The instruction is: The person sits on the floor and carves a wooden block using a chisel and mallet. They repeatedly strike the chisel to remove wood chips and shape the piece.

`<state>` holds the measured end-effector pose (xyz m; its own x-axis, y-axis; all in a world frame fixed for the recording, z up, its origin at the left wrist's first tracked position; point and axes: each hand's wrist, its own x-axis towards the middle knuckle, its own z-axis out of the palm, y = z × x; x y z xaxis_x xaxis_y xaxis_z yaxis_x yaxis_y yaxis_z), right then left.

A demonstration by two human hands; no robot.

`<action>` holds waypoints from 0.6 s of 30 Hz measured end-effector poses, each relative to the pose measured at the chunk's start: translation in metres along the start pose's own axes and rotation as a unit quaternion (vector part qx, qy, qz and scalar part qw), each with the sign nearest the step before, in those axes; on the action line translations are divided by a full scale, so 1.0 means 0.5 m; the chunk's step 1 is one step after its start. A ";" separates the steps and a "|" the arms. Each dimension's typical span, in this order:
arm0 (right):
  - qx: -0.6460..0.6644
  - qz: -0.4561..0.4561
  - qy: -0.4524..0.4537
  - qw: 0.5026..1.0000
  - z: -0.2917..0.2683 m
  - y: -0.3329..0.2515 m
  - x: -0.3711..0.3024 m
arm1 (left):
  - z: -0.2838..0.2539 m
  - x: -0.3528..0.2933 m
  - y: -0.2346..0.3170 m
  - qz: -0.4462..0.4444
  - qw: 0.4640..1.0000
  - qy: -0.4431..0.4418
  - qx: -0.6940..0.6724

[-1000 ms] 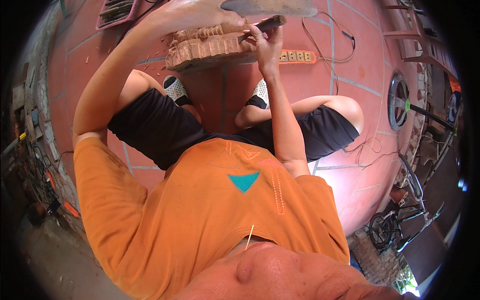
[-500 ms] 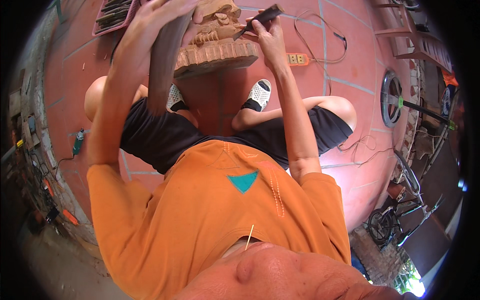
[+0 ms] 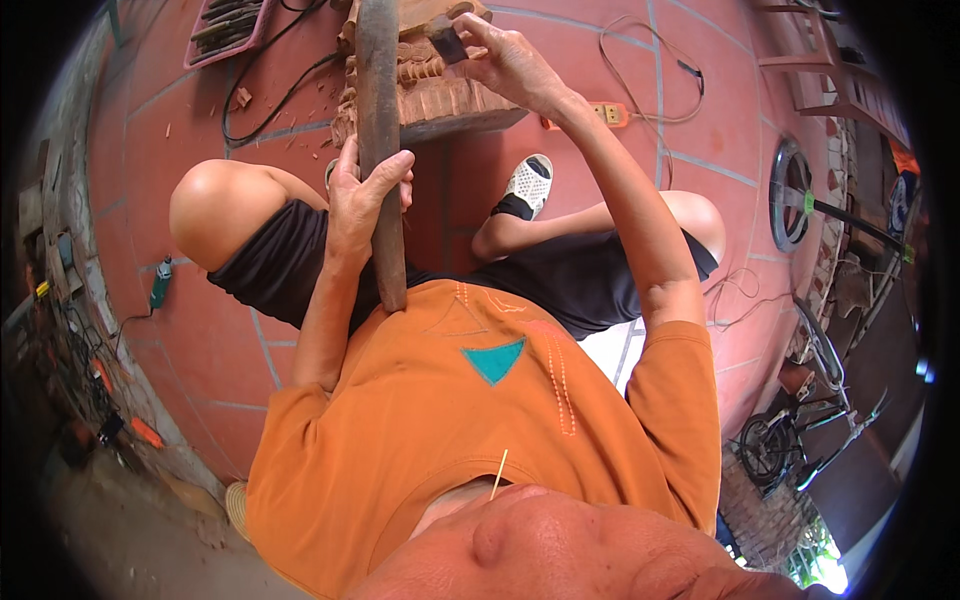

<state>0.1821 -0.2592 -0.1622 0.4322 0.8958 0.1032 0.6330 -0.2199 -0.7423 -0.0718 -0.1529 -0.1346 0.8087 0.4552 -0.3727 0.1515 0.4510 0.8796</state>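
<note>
Left hand (image 3: 354,208) retracted, clenching long brown wooden club (image 3: 379,100); right hand (image 3: 508,66) grips dark squared handle (image 3: 446,40) near carved brown wood block (image 3: 450,103). Likely carving; next blow needs alignment.

Someone in an orange shirt (image 3: 470,405) sits at a carved wood block (image 3: 440,103) on the red tile floor (image 3: 200,370).
The left grip (image 3: 358,203) wraps a long wooden stick (image 3: 379,100), its near end by the shirt, its length crossing in front of the block; the right grip (image 3: 508,66) pinches a dark handle (image 3: 446,40). An orange power strip (image 3: 606,115) lies near the block's right side.
</note>
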 end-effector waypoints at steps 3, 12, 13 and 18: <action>-0.008 -0.038 0.022 0.999 0.014 0.014 0.005 | -0.001 0.003 -0.003 0.000 1.000 0.001 0.017; 0.031 -0.024 -0.004 0.999 0.002 0.015 -0.001 | 0.000 0.006 -0.011 0.007 1.000 -0.002 0.011; 0.026 -0.019 -0.002 0.999 0.003 0.015 -0.002 | 0.000 0.006 -0.012 0.006 1.000 -0.003 0.013; -0.013 -0.026 -0.021 0.999 0.010 0.008 0.008 | 0.014 0.001 -0.005 0.041 0.999 0.016 0.007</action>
<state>0.1830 -0.2544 -0.1682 0.3716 0.9215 0.1130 0.6710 -0.1824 -0.7187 -0.0680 -0.1592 -0.1350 0.8007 0.5140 -0.3077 0.0934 0.4003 0.9116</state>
